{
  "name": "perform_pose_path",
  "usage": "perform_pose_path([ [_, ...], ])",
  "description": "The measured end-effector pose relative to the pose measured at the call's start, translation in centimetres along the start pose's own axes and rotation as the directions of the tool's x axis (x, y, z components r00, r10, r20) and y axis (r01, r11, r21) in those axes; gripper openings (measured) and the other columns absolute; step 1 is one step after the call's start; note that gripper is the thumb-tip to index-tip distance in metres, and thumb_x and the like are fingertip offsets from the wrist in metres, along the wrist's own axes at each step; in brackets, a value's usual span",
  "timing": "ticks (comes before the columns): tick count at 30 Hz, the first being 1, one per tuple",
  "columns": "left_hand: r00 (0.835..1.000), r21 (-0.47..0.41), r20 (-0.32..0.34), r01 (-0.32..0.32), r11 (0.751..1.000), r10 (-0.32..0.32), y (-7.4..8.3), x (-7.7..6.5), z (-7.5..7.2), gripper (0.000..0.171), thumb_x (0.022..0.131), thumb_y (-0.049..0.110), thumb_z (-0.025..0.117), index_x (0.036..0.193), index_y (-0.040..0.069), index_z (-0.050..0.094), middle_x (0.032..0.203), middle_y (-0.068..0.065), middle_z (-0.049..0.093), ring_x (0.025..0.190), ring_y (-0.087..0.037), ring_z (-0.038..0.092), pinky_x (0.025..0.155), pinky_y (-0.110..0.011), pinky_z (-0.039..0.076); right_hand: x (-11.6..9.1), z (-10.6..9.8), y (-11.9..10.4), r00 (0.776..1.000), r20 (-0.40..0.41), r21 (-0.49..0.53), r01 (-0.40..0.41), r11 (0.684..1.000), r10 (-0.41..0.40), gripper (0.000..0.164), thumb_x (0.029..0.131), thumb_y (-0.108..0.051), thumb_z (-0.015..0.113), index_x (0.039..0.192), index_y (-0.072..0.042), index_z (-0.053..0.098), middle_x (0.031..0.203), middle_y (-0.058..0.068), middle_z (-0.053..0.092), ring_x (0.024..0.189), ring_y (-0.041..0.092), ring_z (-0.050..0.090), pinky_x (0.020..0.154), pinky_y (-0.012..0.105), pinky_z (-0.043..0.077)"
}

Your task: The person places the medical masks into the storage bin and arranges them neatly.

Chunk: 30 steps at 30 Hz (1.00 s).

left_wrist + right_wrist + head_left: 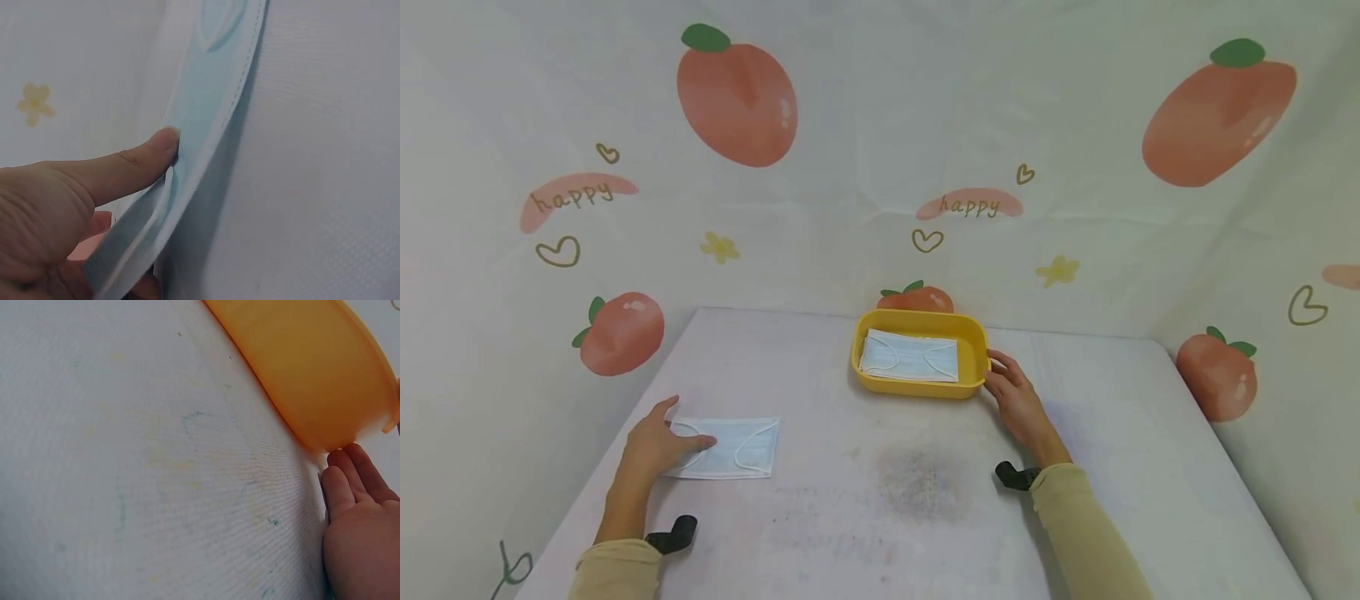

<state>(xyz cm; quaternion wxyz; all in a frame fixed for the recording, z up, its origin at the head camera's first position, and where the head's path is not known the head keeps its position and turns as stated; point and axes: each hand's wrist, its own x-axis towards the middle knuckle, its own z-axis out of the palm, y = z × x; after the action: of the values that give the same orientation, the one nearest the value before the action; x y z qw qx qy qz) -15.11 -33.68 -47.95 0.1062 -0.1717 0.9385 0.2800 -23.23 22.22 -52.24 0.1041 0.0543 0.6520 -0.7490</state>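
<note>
A pale blue face mask (741, 454) with white ear loops is at the left of the table. My left hand (655, 446) pinches its left end. In the left wrist view, the thumb lies on top of the mask (203, 94) and fingers are partly hidden under it; that end is raised off the table. Another face mask (910, 357) lies flat inside a yellow basket (917, 388) at the back. My right hand (1018, 408) touches the basket's right end. Fairly straight fingers (340, 487) meet the outer wall in the right wrist view.
The white table (850, 533) has a greyish smudge in front of the basket. A white curtain (850, 167) printed with fruit, hearts and flowers hangs behind and at both sides. Each wrist carries a black camera mount (673, 535).
</note>
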Motion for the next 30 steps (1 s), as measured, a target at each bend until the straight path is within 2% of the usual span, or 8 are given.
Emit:
perform_pose_path([
  [4,0.999,-0.018,0.047,0.020,1.000,-0.019,0.0,0.2,-0.4,0.111,0.083,0.053,0.078,0.159,-0.002,0.019,0.155,-0.043,0.025,0.141,-0.062,0.026,0.111,-0.075,0.031,0.0,-0.1,0.0,1.000,0.004,0.005,0.005,1.000,-0.005,0.051,0.109,-0.020,0.046,0.158,-0.019,0.030,0.165,0.013,0.023,0.153,0.025,0.030,0.131,0.039,0.020],
  [8,0.997,-0.053,0.073,0.030,0.998,-0.027,0.2,0.1,-0.7,0.105,0.088,0.058,0.071,0.155,-0.007,0.025,0.154,-0.043,0.026,0.141,-0.060,0.028,0.113,-0.073,0.031,0.1,-0.2,0.1,1.000,0.002,0.008,0.011,1.000,-0.011,0.050,0.109,-0.020,0.046,0.158,-0.019,0.031,0.164,0.013,0.023,0.152,0.025,0.031,0.131,0.039,0.020],
  [12,0.990,-0.159,0.130,0.082,0.984,-0.061,0.1,0.2,-0.8,0.114,0.091,0.064,0.062,0.155,-0.015,0.011,0.158,-0.043,0.016,0.145,-0.060,0.020,0.118,-0.071,0.026,0.2,-0.2,0.1,1.000,-0.003,-0.002,0.001,1.000,-0.001,0.050,0.109,-0.021,0.046,0.157,-0.021,0.032,0.163,0.012,0.024,0.151,0.024,0.032,0.130,0.039,0.021],
  [15,0.981,-0.225,0.176,0.119,0.967,-0.080,0.1,0.4,-0.9,0.117,0.094,0.066,0.056,0.156,-0.014,-0.001,0.161,-0.042,0.004,0.149,-0.060,0.009,0.120,-0.071,0.019,0.2,-0.2,0.1,1.000,-0.002,0.001,0.004,1.000,-0.004,0.050,0.109,-0.021,0.046,0.157,-0.021,0.032,0.163,0.012,0.025,0.150,0.024,0.033,0.131,0.039,0.021],
  [19,0.978,-0.288,0.202,0.113,0.951,-0.055,0.4,0.5,-0.9,0.112,0.096,0.059,0.058,0.158,-0.010,-0.004,0.164,-0.038,-0.001,0.151,-0.057,0.005,0.122,-0.069,0.015,0.2,-0.1,0.2,1.000,0.006,-0.009,0.026,1.000,-0.026,0.051,0.109,-0.020,0.047,0.157,-0.019,0.032,0.162,0.014,0.025,0.150,0.026,0.033,0.131,0.041,0.021],
  [25,0.982,-0.377,0.180,0.018,0.926,0.055,0.9,0.3,-0.5,0.078,0.100,0.021,0.061,0.160,-0.003,0.016,0.163,-0.033,0.022,0.150,-0.051,0.023,0.122,-0.066,0.025,0.3,-0.1,0.3,0.999,0.005,-0.018,0.037,0.999,-0.037,0.052,0.109,-0.021,0.047,0.158,-0.019,0.031,0.162,0.015,0.026,0.150,0.025,0.034,0.131,0.040,0.022],
  [27,0.983,-0.399,0.163,-0.010,0.917,0.082,1.0,0.2,-0.4,0.069,0.101,0.016,0.059,0.158,-0.001,0.025,0.160,-0.031,0.031,0.147,-0.049,0.030,0.121,-0.065,0.028,0.3,-0.2,0.3,0.999,0.003,-0.006,0.034,0.999,-0.034,0.052,0.109,-0.020,0.048,0.158,-0.019,0.031,0.162,0.014,0.026,0.149,0.024,0.034,0.131,0.040,0.022],
  [30,0.985,-0.421,0.137,-0.037,0.906,0.104,1.3,0.1,-0.3,0.064,0.102,0.014,0.058,0.156,0.001,0.029,0.158,-0.029,0.034,0.144,-0.047,0.033,0.121,-0.065,0.030,0.2,-0.2,0.2,0.999,0.010,-0.005,0.031,1.000,-0.031,0.053,0.109,-0.021,0.049,0.158,-0.019,0.031,0.163,0.015,0.025,0.150,0.025,0.033,0.131,0.040,0.021],
])
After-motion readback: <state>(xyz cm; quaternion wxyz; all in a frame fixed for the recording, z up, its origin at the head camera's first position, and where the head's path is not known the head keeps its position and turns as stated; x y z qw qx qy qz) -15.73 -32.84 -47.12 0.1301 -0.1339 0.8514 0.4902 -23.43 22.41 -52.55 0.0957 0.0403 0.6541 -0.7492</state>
